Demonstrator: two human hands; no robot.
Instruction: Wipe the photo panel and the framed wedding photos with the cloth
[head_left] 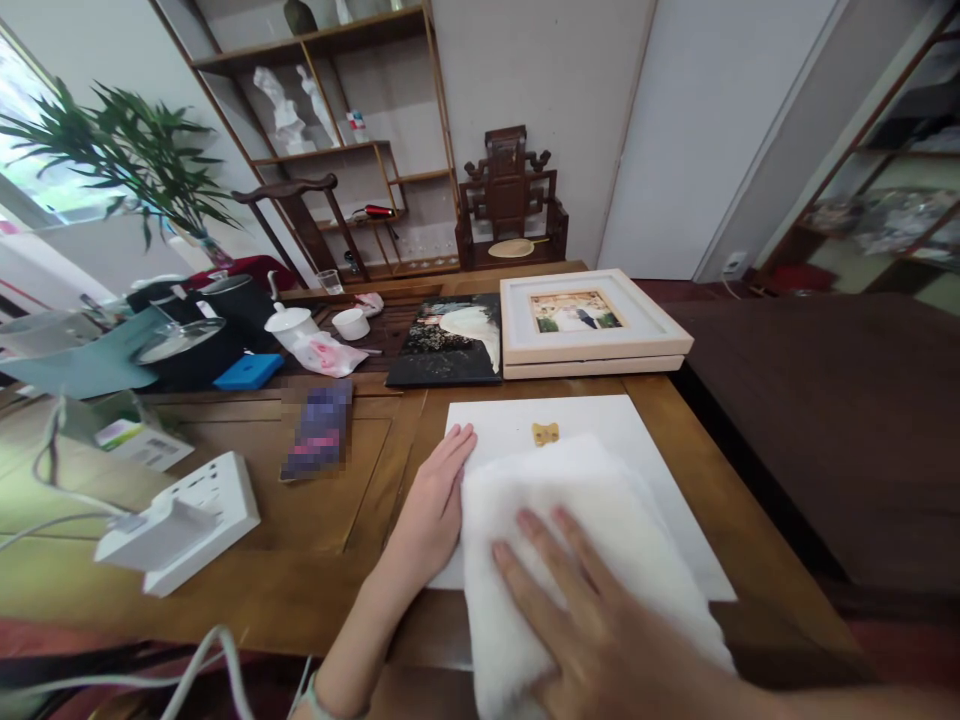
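Observation:
A white board lies flat on the wooden table, with a small gold metal hanger plate fixed near its far edge. Spread over much of the board is a folded white cloth. My right hand presses flat on the cloth, fingers apart and slightly blurred. At the board's left edge rests my left hand, fingers stretched out and holding nothing; its thumb side is partly hidden beside the cloth.
Behind the board are light wooden picture frames, stacked, and a dark photo panel. A white power strip with cables sits on the left, near a pixelated packet, a blue block and a white teapot.

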